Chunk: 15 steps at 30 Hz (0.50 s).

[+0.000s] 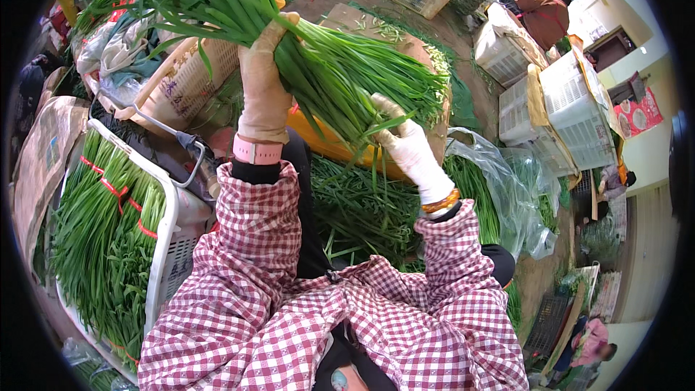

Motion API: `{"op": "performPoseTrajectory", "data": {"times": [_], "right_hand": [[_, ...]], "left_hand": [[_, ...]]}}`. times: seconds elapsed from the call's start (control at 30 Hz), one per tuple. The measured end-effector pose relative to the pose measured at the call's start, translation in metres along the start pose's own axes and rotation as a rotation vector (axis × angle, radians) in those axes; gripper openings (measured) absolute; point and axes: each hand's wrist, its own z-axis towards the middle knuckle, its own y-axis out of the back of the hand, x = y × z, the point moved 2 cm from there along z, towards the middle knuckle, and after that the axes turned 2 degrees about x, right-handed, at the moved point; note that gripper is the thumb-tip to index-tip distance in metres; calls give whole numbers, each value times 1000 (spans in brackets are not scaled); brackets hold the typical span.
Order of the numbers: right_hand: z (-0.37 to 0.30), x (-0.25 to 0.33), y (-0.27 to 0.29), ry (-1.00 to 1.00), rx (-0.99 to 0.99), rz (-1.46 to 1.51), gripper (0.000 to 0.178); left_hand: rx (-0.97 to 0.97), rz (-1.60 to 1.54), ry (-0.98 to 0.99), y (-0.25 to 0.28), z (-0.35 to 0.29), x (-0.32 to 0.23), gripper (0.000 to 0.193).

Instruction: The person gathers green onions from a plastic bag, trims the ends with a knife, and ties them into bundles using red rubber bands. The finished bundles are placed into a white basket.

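Observation:
A thick bunch of garlic chives [340, 65] is held up in front of me, its leafy ends fanning out to the upper left and its pale stem ends pointing right. My left hand [264, 65], in a pale glove, is wrapped round the middle of the bunch. At the bunch's near lower edge, my gloved right hand [414, 148] is closed on some of its leaves, thumb and fingers pinching them. Under my hands lies a heap of loose green leaves [365, 210], with part of a yellow-orange container [322, 134] beside it.
At my left stands a white crate [170, 195] of chives tied with red bands. A round board [347, 18] with stem scraps lies beyond the bunch. Clear plastic bags [499, 188] cover chives at right. White crates [579, 98] stand farther right; people work in the background.

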Motion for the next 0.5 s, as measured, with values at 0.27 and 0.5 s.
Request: {"op": "performPoseTrajectory", "data": {"times": [0.27, 0.5], "right_hand": [[-59, -31, -10, -151, -91, 393, 44], [-127, -36, 32, -694, 413, -863, 55]], "left_hand": [[45, -283, 155, 19, -20, -13, 27], [64, -284, 34, 32, -17, -29, 25]]}}
